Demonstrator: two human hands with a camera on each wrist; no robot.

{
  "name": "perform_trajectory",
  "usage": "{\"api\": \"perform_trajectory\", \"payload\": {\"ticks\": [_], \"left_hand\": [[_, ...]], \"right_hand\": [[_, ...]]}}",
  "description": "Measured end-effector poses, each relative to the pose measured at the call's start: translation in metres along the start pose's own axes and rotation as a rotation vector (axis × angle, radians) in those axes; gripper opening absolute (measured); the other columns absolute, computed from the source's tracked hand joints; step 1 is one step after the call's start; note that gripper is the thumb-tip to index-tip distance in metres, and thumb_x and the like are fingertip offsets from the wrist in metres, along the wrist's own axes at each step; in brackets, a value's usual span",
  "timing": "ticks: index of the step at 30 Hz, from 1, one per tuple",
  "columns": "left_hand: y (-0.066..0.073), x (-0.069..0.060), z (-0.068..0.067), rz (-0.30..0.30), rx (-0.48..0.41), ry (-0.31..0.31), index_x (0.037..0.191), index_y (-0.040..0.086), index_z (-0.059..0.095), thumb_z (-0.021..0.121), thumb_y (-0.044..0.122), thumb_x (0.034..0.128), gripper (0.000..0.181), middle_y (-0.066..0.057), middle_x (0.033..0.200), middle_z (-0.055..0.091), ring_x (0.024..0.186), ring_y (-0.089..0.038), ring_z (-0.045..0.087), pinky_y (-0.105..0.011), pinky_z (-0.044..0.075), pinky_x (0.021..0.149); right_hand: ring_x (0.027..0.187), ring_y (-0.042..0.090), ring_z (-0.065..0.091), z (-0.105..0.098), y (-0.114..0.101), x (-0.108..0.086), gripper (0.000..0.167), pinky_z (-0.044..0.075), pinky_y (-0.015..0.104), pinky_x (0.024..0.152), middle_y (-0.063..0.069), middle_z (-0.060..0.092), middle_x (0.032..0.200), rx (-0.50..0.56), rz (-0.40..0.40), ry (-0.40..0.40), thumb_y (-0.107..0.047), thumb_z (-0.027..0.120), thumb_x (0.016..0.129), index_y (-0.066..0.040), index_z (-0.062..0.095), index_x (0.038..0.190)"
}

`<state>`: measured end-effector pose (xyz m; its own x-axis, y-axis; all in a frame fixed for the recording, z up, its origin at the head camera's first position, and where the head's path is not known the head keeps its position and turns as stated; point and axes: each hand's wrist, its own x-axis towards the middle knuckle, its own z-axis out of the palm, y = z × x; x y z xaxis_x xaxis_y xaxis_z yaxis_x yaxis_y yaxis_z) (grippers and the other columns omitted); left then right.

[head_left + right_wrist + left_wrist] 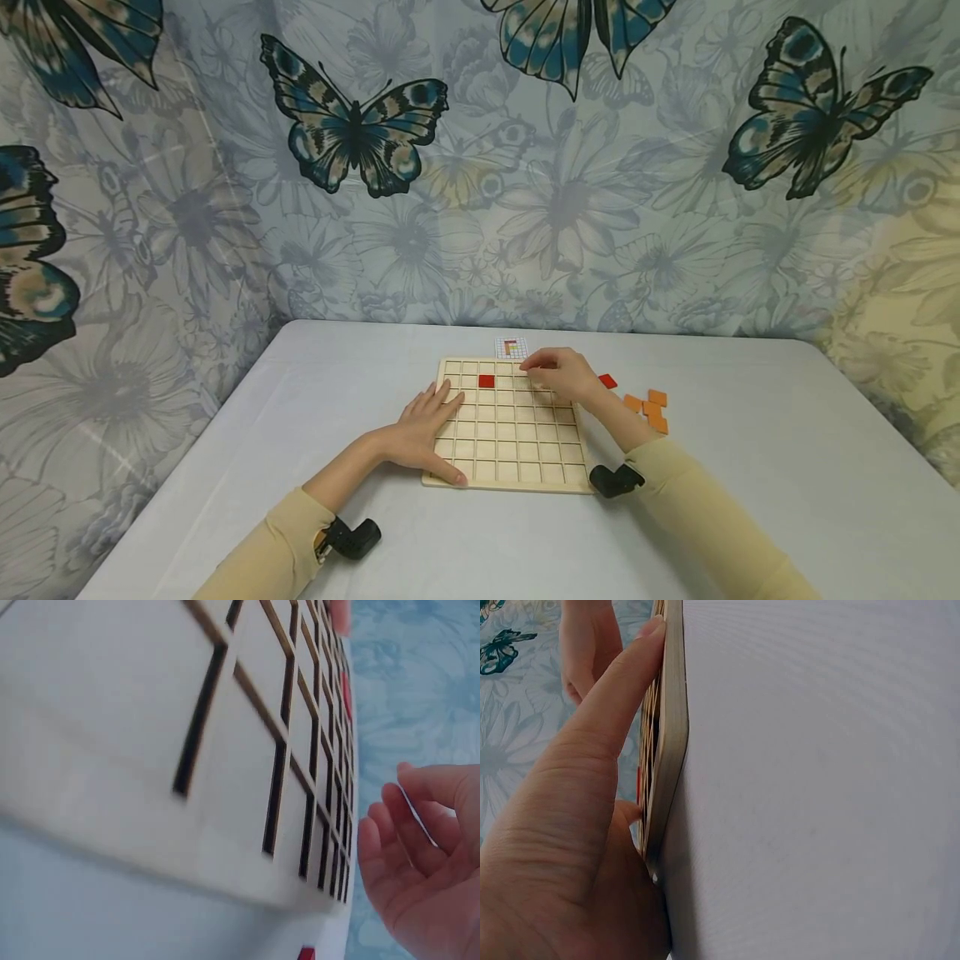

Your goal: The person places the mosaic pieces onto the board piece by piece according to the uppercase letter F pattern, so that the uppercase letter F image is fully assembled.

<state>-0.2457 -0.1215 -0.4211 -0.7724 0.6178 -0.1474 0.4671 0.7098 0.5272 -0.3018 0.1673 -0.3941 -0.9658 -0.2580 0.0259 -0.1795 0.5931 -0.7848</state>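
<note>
A wooden grid board [507, 485] lies on the table. My left hand [423, 425] rests along its left side, fingers spread on the squares and thumb on the front edge. A red square tile [487, 381] sits in a cell near the board's far edge. My right hand [566, 375] hovers over the far right part of the board. In the right wrist view this right hand [427, 855] has loosely bent fingers with no tile visible between them. The left wrist view shows the left thumb [607, 705] against the board's edge.
A small card [512, 347] with a coloured grid pattern lies just beyond the board. Right of the board are a loose red tile [607, 381] and several orange tiles [657, 398], partly overlapping. A patterned cloth with butterflies [355, 117] hangs behind the white table [360, 350].
</note>
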Motion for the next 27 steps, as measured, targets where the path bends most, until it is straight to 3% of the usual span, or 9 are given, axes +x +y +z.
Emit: {"api": "perform_trajectory", "payload": {"ticks": [8,13,18,27], "left_hand": [[-0.001,0.000,0.000,0.003,0.020,0.005,0.158,0.010,0.010,0.081,0.061,0.0676,0.126,-0.017,0.161,-0.011,0.146,-0.033,-0.015,-0.054,-0.002,0.116],[0.000,-0.001,-0.001,0.008,0.022,0.004,0.158,0.009,0.010,0.080,0.061,0.0680,0.125,-0.018,0.161,-0.010,0.146,-0.034,-0.015,-0.054,-0.002,0.116],[0.001,-0.001,-0.001,0.008,0.025,0.004,0.158,0.009,0.010,0.080,0.060,0.0683,0.125,-0.018,0.161,-0.010,0.146,-0.034,-0.015,-0.054,-0.002,0.116],[0.000,0.000,0.000,0.005,0.038,0.000,0.158,0.009,0.009,0.080,0.061,0.0682,0.126,-0.018,0.161,-0.011,0.146,-0.034,-0.015,-0.054,-0.003,0.116]], "right_hand": [[0.096,0.027,0.061,-0.025,0.020,-0.011,0.021,0.050,0.035,0.075,0.013,0.064,0.115,-0.036,0.115,0.067,-0.018,0.063,0.095,-0.006,0.071,0.110],[0.090,0.028,0.057,-0.041,0.033,-0.018,0.020,0.048,0.033,0.068,0.017,0.062,0.113,-0.153,0.119,0.110,-0.016,0.063,0.093,-0.005,0.070,0.109],[0.091,0.029,0.056,-0.055,0.044,-0.022,0.023,0.047,0.033,0.071,0.020,0.058,0.117,-0.218,0.168,0.130,-0.013,0.063,0.091,-0.003,0.068,0.111],[0.099,0.032,0.055,-0.058,0.056,-0.023,0.030,0.052,0.033,0.073,0.022,0.058,0.119,-0.215,0.264,0.108,-0.011,0.068,0.088,0.000,0.065,0.116]]}}
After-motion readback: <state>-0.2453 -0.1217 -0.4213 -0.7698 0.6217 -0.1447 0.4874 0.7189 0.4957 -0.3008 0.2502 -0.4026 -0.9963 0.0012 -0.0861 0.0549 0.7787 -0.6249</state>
